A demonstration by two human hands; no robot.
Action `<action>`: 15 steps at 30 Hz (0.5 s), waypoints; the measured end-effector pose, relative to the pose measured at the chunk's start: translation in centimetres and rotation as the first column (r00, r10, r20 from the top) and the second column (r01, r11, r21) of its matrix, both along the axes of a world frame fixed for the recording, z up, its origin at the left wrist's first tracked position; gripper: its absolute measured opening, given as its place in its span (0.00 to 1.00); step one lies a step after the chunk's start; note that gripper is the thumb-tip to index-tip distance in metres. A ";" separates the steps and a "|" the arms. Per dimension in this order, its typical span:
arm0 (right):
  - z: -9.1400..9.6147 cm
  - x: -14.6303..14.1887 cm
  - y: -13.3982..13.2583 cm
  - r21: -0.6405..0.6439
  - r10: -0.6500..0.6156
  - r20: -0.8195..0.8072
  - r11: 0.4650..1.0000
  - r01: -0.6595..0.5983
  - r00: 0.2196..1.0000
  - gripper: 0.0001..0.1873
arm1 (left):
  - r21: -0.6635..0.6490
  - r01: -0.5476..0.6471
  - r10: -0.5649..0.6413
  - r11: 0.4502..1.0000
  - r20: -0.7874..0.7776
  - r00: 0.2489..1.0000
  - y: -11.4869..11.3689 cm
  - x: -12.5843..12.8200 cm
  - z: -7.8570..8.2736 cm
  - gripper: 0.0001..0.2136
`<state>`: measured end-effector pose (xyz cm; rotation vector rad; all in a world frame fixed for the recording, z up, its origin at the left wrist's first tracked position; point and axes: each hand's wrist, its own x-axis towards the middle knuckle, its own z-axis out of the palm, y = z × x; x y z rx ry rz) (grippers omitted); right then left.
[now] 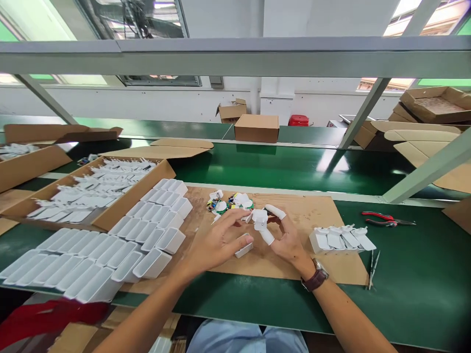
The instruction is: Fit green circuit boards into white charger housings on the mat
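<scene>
In the head view, my right hand (289,240) pinches a small white plastic part (260,219) between thumb and index finger, both wearing white finger covers. My left hand (224,240) is just left of the part, thumb and index finger apart; its index fingertip comes close to the part, and I cannot tell whether they touch. Below my left thumb, a small white case (243,249) lies on the brown board (235,269). Just behind my hands sits a pile of small circuit assemblies (230,203) with white, green and coloured pieces.
Rows of open white cases (125,262) stand at left, beside a carton (128,193) of white parts. Right of my hands is a white case (342,239) filled with white pieces, with tweezers (373,269) and red-handled pliers (388,219) nearby. A metal beam (235,63) crosses overhead.
</scene>
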<state>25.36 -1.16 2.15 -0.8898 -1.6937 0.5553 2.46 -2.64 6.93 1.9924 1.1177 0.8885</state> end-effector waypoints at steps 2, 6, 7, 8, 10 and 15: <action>-0.2 -0.1 0.2 -0.041 0.023 -0.042 0.999 -0.025 0.999 0.24 | 0.018 0.052 -0.048 0.999 -0.160 0.986 -0.4 -0.8 -1.3 0.29; -0.1 0.1 0.5 -0.109 0.095 -0.122 0.988 -0.109 0.988 0.20 | 0.034 0.154 -0.135 0.987 -0.321 0.937 -0.7 -1.5 -4.0 0.27; 0.2 0.4 0.5 -0.115 0.111 -0.126 0.985 -0.125 0.986 0.19 | 0.052 0.158 -0.131 0.986 -0.342 0.930 -0.6 -1.5 -4.4 0.25; 0.6 0.6 0.5 -0.121 0.120 -0.112 0.984 -0.134 0.986 0.18 | 0.074 0.158 -0.121 0.985 -0.361 0.925 -0.4 -1.4 -4.6 0.24; 1.4 1.4 0.0 -0.135 0.140 -0.011 0.981 -0.140 0.990 0.18 | 0.107 0.155 -0.102 0.982 -0.388 0.916 0.4 -1.0 -4.7 0.23; 2.3 3.6 -2.8 -0.137 0.165 0.437 0.984 -0.116 0.884 0.27 | 0.128 0.190 -0.135 0.973 -0.351 0.927 2.2 0.7 -4.8 0.23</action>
